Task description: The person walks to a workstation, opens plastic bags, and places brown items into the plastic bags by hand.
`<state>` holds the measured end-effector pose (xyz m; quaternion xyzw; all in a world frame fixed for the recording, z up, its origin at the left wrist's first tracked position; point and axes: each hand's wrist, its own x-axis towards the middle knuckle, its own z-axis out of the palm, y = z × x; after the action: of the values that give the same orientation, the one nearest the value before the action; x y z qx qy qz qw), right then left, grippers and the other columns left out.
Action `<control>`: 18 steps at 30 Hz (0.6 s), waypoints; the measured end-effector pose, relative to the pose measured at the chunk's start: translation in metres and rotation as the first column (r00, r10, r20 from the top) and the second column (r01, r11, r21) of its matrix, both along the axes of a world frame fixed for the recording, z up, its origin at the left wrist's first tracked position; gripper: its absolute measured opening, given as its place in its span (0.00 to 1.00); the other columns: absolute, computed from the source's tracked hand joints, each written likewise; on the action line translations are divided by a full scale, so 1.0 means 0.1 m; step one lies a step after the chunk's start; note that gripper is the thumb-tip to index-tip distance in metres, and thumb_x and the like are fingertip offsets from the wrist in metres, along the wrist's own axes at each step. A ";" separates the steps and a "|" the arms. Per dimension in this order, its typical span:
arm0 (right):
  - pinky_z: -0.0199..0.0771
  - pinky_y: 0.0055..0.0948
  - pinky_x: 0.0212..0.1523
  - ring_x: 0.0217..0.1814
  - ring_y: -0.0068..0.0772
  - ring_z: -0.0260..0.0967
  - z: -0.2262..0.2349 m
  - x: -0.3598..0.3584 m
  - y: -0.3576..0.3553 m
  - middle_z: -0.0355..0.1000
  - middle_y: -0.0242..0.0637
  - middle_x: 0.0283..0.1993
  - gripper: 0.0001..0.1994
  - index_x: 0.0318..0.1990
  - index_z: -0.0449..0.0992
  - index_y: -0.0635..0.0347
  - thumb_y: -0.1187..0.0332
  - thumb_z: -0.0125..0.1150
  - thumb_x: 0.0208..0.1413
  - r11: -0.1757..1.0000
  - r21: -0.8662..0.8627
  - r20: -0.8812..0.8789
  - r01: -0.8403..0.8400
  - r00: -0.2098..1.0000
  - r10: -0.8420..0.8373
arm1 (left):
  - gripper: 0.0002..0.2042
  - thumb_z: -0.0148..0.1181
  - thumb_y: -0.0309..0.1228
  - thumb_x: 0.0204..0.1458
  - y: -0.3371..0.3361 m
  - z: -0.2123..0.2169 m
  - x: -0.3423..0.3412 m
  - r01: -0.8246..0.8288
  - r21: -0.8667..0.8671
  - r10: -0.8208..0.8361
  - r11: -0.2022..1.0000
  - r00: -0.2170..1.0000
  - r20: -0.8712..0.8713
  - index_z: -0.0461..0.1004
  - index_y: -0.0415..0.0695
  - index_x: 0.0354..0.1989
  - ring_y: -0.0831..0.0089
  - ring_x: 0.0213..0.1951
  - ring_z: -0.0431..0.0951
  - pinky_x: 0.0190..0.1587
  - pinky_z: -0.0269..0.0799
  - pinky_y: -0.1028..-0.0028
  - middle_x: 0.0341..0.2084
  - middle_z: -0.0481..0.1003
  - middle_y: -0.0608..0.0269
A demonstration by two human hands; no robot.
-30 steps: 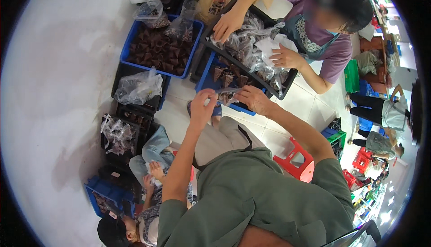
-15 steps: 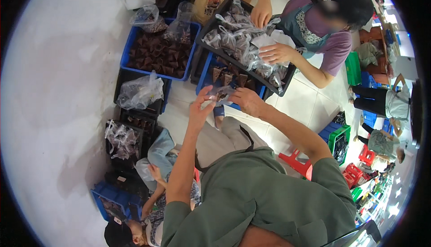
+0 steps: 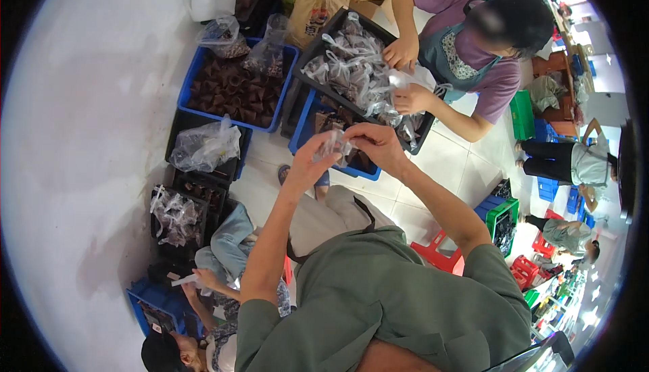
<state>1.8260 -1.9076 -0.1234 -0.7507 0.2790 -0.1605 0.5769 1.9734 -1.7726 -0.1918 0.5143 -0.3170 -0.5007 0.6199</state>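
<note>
Both my hands meet over a blue crate [image 3: 370, 174] of dark brown cone-shaped pieces. My left hand [image 3: 312, 161] is closed round a small clear plastic bag [image 3: 334, 146], whose contents are mostly covered by my fingers and glare. At the bag's right end, the fingers of my right hand [image 3: 378, 143] pinch the plastic. Just beyond, a black tray [image 3: 313, 79] rests at an angle above the crate, heaped with knotted clear bags [image 3: 351, 68] of dark pieces. A co-worker [image 3: 466, 54] in a purple top has both hands on that tray's bags.
Left of the crate stands a blue tray [image 3: 272, 127] full of brown cones, two plastic bags lying on it. Dark trays with clear bags [image 3: 177, 215] line the white wall. Another person [image 3: 223, 284] sits at lower left. A red stool [image 3: 441, 254] and a green crate [image 3: 503, 227] are at right.
My hands have drawn closer together, and the bag that was stretched between them is now bunched. The person at lower left now holds out a flat white thing.
</note>
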 end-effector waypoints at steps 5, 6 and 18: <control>0.72 0.22 0.42 0.40 0.21 0.73 0.07 0.12 0.03 0.77 0.34 0.39 0.09 0.41 0.79 0.64 0.82 0.59 0.53 0.998 0.003 -0.061 -0.065 0.996 0.065 | 0.14 0.66 0.27 0.51 -0.05 -0.05 -0.02 0.156 0.078 -0.167 0.985 0.972 0.167 0.75 0.39 0.45 0.81 0.34 0.72 0.35 0.67 0.79 0.34 0.76 0.68; 0.73 0.22 0.42 0.40 0.22 0.73 0.08 0.14 0.05 0.77 0.34 0.38 0.09 0.41 0.79 0.64 0.82 0.60 0.52 0.997 0.040 -0.088 -0.059 0.994 0.062 | 0.14 0.66 0.27 0.51 -0.06 -0.01 -0.02 0.158 0.078 -0.170 0.984 0.971 0.167 0.75 0.39 0.45 0.81 0.34 0.72 0.35 0.67 0.79 0.34 0.76 0.68; 0.73 0.25 0.43 0.40 0.23 0.72 -0.05 0.04 -0.02 0.76 0.34 0.40 0.10 0.46 0.78 0.62 0.74 0.59 0.57 0.983 0.140 -0.211 -0.117 0.967 0.145 | 0.15 0.52 0.39 0.64 0.07 0.08 -0.02 0.177 0.091 -0.148 0.980 0.953 -0.263 0.77 0.40 0.35 0.85 0.27 0.68 0.32 0.63 0.82 0.23 0.73 0.71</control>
<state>1.8302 -1.9092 -0.1283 -0.7429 0.3005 -0.0195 0.5979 1.9714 -1.7652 -0.1840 0.4520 -0.2469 -0.6293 0.5820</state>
